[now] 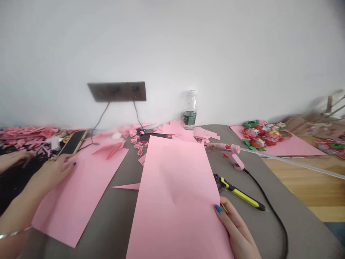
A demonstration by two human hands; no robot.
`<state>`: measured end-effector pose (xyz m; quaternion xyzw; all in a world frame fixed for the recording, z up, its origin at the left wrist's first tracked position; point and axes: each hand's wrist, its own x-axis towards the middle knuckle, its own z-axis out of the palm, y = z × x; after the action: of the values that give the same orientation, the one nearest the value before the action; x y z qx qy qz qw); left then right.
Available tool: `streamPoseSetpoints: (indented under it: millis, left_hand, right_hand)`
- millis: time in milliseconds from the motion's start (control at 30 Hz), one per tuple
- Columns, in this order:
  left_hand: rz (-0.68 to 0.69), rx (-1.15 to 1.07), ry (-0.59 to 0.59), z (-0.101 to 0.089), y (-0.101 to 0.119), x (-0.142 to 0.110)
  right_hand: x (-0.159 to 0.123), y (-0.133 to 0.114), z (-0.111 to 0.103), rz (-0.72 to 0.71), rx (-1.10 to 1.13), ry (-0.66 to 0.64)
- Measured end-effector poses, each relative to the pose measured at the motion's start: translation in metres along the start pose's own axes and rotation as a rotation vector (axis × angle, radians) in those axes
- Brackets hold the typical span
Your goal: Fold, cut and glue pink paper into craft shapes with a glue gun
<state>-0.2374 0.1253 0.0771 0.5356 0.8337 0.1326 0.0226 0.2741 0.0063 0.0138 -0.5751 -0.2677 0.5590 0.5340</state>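
My right hand (pixel 235 226) pinches the right edge of a large pink paper sheet (pixel 178 172), its blue-nailed thumb on top. The sheet is bowed in the middle, and its lower end runs out of view. At the left, my left hand (pixel 51 172), with a bracelet on the wrist, reaches over a second pink sheet (pixel 81 194). Its fingers are extended at the lower end of a phone (pixel 72 142), with one blue-nailed digit standing apart. Whether they grip the phone is hard to see. A pink glue gun (pixel 231 154) and yellow-black pliers (pixel 239 194) lie right of the held sheet.
A bottle (pixel 190 111) stands against the wall among pink paper pieces (pixel 207 133). Small paper flowers (pixel 138 145) lie left of it. Cables (pixel 99 118) hang from wall sockets (pixel 117 91). Another person's hand (pixel 13 160) shows far left. A colourful flower bunch (pixel 265 135) lies right.
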Motion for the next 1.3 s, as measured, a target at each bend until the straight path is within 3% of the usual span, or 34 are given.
streamPoseSetpoints:
  millis: [100,300,367,433,600,700,800,867,1000,1033,1167,1300]
  left_hand:
    - [0.097,-0.033,0.038,-0.001,0.013,-0.028]
    - [0.212,-0.647,-0.527,0.021,0.089,-0.130]
    - [0.270,-0.817,-0.695,0.033,0.112,-0.155]
    - [0.315,-0.887,-0.792,0.043,0.127,-0.169]
    - [0.351,-0.912,-0.780,0.057,0.142,-0.178]
    - [0.464,-0.726,-0.779,0.056,0.146,-0.183]
    - [0.614,-0.602,-0.733,0.053,0.150,-0.187]
    - [0.701,-0.594,-0.624,0.056,0.151,-0.182]
    - [0.769,-0.423,-0.127,0.078,0.145,-0.156]
    - [0.775,-0.373,-0.067,0.083,0.143,-0.148]
    - [0.843,-0.296,-0.081,0.093,0.139,-0.132]
    - [0.872,-0.312,-0.097,0.086,0.135,-0.130]
  right_hand:
    - [-0.001,-0.001,0.000,-0.027,-0.012,-0.037]
    - [0.000,0.005,0.005,-0.048,-0.031,-0.095]
    - [-0.004,0.006,0.012,-0.044,0.002,-0.096]
    - [-0.008,0.005,0.016,-0.022,0.028,-0.099]
    - [-0.008,-0.007,0.006,-0.035,-0.029,-0.212]
    - [-0.005,-0.013,-0.007,0.016,-0.130,-0.252]
    - [-0.002,-0.013,-0.022,0.112,-0.157,-0.209]
    - [0.000,-0.011,-0.034,0.143,-0.117,-0.157]
    - [0.008,-0.015,-0.050,0.168,0.081,0.067]
    - [0.010,-0.018,-0.051,0.134,0.139,0.145]
    - [0.015,-0.032,-0.051,-0.091,0.310,0.425]
    - [0.018,-0.036,-0.056,-0.156,0.354,0.471]
